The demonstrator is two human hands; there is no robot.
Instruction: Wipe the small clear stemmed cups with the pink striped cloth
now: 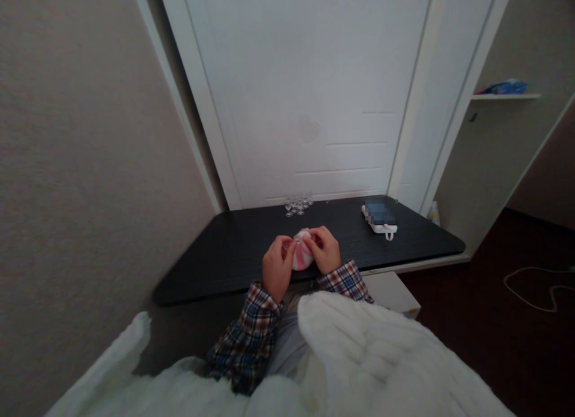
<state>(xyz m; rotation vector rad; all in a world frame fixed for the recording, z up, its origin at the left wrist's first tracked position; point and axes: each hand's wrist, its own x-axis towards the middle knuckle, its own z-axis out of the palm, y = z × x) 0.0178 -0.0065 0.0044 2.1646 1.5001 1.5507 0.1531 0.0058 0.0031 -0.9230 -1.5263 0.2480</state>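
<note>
A small, rounded pink-and-white striped soft object [302,258] is between my two hands, just above the near edge of the black tabletop. My left hand [277,266] pinches its upper left side between thumb and fingers. On the upper right side, my right hand [324,249] grips it in the same way. Both thumbs point inward near its top, close together. The object's exact kind is too small to make out. Beyond it on the tabletop stand several small clear glass-like pieces [297,206] in a cluster.
The black tabletop [215,255] runs up against a white panel [291,75]. A phone [380,213] lies on a white case-like item at the right. Below the table's edge is a white box-like surface [390,291]. A pale cable [530,303] lies on the dark floor.
</note>
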